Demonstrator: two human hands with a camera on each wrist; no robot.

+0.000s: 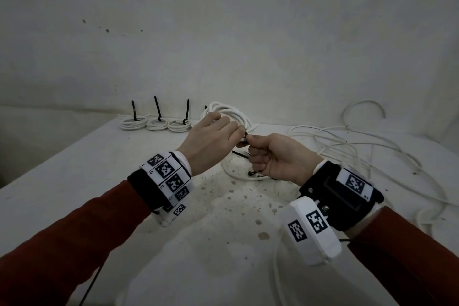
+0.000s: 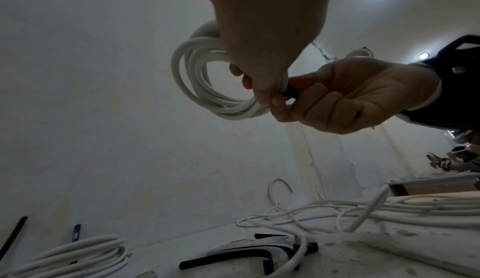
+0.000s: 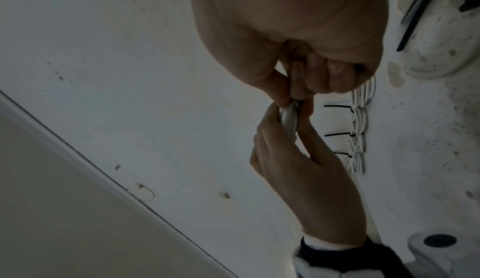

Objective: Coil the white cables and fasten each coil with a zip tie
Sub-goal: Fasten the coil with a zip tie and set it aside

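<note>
Nearest, loose black zip ties point(image 1: 242, 155) lie on the stained white table point(image 1: 99, 169). Just above them the right hand point(image 1: 280, 156), fingers curled, pinches a black zip tie point(image 2: 292, 95) at the white cable coil point(image 2: 205, 81), a round bundle of several loops held off the table by the left hand point(image 1: 211, 143). Untidy white cables point(image 1: 352, 149) sprawl right; three tied coils point(image 1: 155, 124) sit far left.

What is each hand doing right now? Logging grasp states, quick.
Left hand: pinches the white cable coil.
Right hand: curled, gripping a black zip tie at the coil.
</note>
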